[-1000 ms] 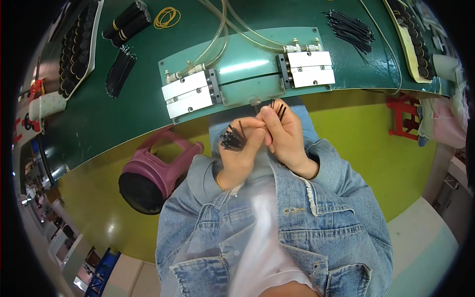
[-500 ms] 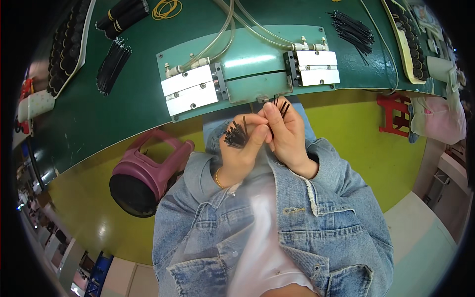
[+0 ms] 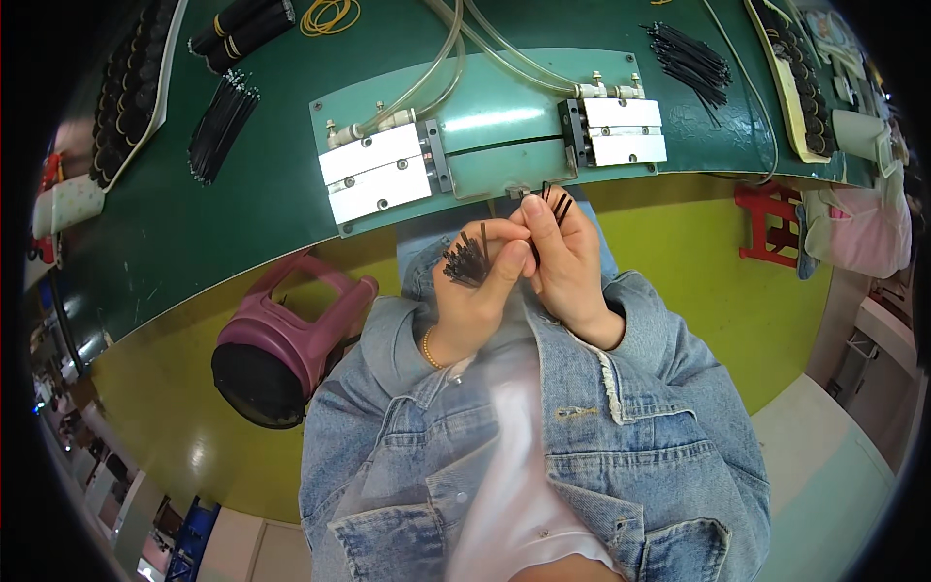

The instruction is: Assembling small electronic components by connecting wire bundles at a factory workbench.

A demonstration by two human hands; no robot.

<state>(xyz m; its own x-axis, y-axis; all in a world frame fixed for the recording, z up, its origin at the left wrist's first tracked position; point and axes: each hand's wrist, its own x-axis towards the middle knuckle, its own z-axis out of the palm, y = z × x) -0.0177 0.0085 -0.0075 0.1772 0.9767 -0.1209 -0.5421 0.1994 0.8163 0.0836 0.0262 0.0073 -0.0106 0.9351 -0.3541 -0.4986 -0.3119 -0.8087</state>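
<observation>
A bundle of thin black wires (image 3: 465,265) is gripped in my left hand (image 3: 477,289), its cut ends fanning out past the fingers. My right hand (image 3: 565,267) is closed on a few black wires (image 3: 560,203) that stick up beyond the thumb. Both sets of fingertips meet in front of my chest, just off the table's near edge. Right beyond them sits a green fixture plate (image 3: 509,167) with a clear cover, and a white metal block is mounted on each side, the left block (image 3: 373,182) and the right block (image 3: 626,131).
Black wire bundles lie on the green table, one loose pile (image 3: 223,128) at left and another (image 3: 687,66) at right. Clear air hoses (image 3: 456,48) run to the fixture. A purple stool (image 3: 301,320) stands at lower left, a red stool (image 3: 769,223) at right.
My hands stay together with almost the same grip. The wire ends in both hands have shifted very slightly; the view has moved a little.
</observation>
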